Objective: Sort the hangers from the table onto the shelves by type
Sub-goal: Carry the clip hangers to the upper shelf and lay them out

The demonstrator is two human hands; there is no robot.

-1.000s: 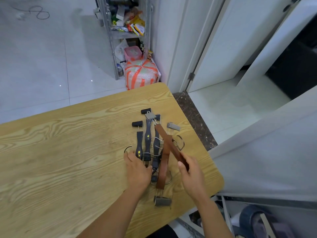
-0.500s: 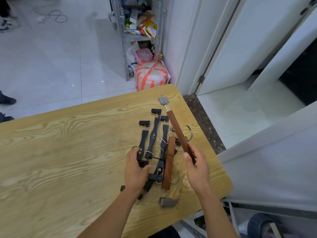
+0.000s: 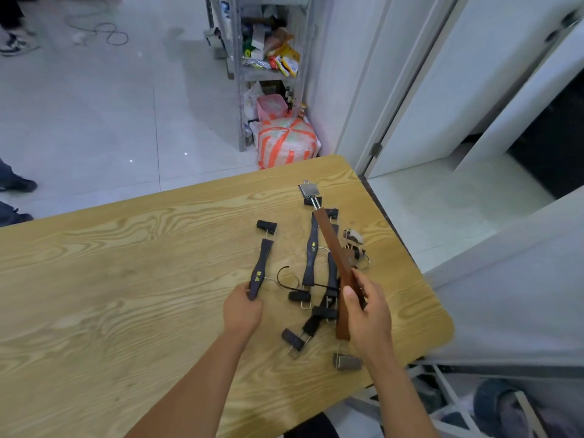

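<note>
Several clip hangers lie on the wooden table (image 3: pixel 110 279). My right hand (image 3: pixel 368 306) grips a brown wooden clip hanger (image 3: pixel 335 248), lifted at an angle with its metal clip (image 3: pixel 308 190) pointing away from me. My left hand (image 3: pixel 241 306) holds the near end of a black clip hanger (image 3: pixel 260 267) with yellow lettering, set apart to the left of the pile. Two more black hangers (image 3: pixel 311 251) lie under the brown one. A second brown hanger (image 3: pixel 343 324) lies partly behind my right hand, with its metal clip (image 3: pixel 347 361) near the table edge.
A metal shelf rack (image 3: pixel 268 42) full of packets stands beyond the table, with a taped bundle (image 3: pixel 287 142) at its foot. White doors are at the right. People's shoes (image 3: pixel 15 184) show at the left. A rack with grey items (image 3: pixel 505 406) sits below the table's right edge.
My left hand has pulled one black hanger out to the left of the pile. My right hand has raised the brown hanger higher.
</note>
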